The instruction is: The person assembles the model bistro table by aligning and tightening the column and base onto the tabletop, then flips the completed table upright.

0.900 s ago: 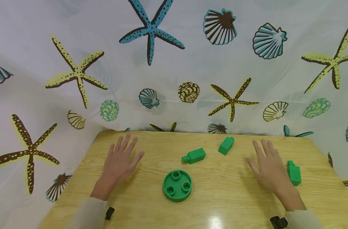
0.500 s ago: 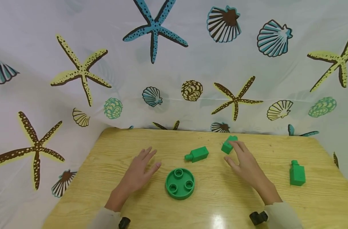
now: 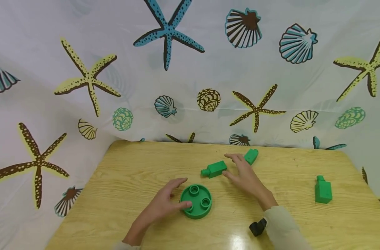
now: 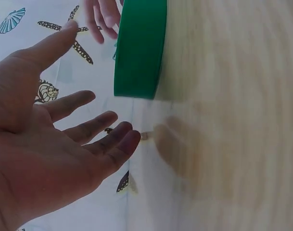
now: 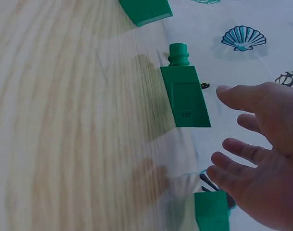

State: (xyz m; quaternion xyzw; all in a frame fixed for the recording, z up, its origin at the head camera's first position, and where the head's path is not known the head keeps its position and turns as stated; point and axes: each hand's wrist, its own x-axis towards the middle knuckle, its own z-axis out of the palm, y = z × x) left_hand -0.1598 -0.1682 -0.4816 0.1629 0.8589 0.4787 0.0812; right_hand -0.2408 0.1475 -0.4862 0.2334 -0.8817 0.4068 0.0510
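Observation:
My left hand (image 3: 165,203) hovers at the left of a round green base (image 3: 196,211), which has three ringed sockets on top. Its thumb overlaps the rim in the head view, but the left wrist view shows a gap between the fingers and the base's side wall (image 4: 139,53). My right hand (image 3: 247,177) is spread over the near right end of a green block with a round peg (image 3: 216,169). In the right wrist view, fingers and thumb stand apart from that block (image 5: 187,98). Neither hand holds anything.
A second green block (image 3: 251,156) lies behind my right hand, partly covered by it. Farther right lies a third green pegged block (image 3: 323,191). The wooden table (image 3: 140,159) ends at the back against a cloth (image 3: 183,80) printed with shells and starfish.
My left hand has moved right and nearer to the round base. My right hand has swept left from beside the right block, past the back block, to the middle one. The blocks stay put.

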